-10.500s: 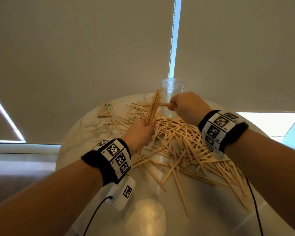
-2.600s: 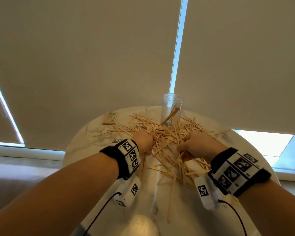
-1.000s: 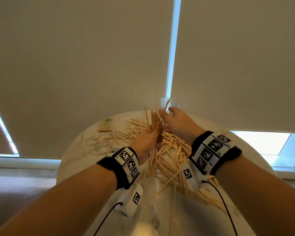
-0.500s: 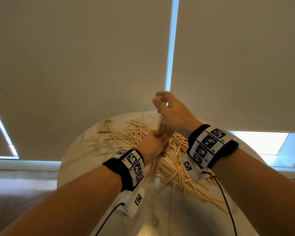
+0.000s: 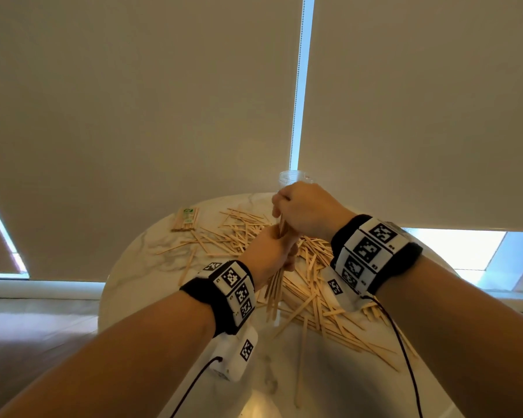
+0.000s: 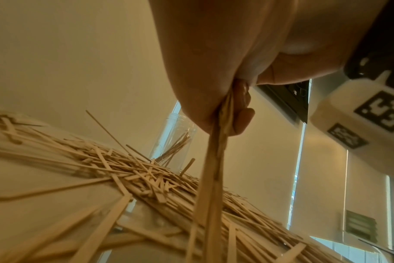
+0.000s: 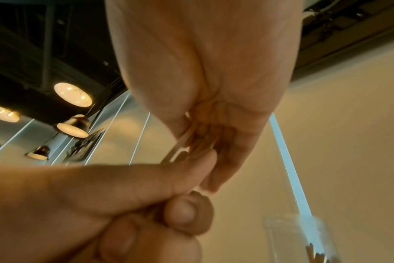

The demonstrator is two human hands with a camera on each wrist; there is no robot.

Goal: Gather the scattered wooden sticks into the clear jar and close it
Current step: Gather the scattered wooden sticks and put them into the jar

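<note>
Pale wooden sticks (image 5: 314, 285) lie scattered in a heap across the round marble table (image 5: 133, 282). My left hand (image 5: 280, 236) grips an upright bundle of sticks (image 5: 274, 297) over the heap; the bundle (image 6: 212, 178) hangs below its curled fingers (image 6: 241, 122). My right hand (image 5: 280, 206) sits on top of the bundle, fingers (image 7: 214, 142) curled round the stick tops just above my left hand (image 7: 124, 195). The clear jar (image 5: 293, 176) stands open behind my right hand, mostly hidden. The left wrist view shows this jar (image 6: 175, 138) with several sticks leaning inside.
A banded packet of sticks (image 5: 185, 219) lies at the table's far left. One long stick (image 5: 301, 357) points toward the near edge. Closed roller blinds (image 5: 163, 101) hang close behind the table. No lid shows in any view.
Both hands left the heap; my left hand raised a bundle upright. In the last half second my right hand came down from above onto the bundle's top ends.
</note>
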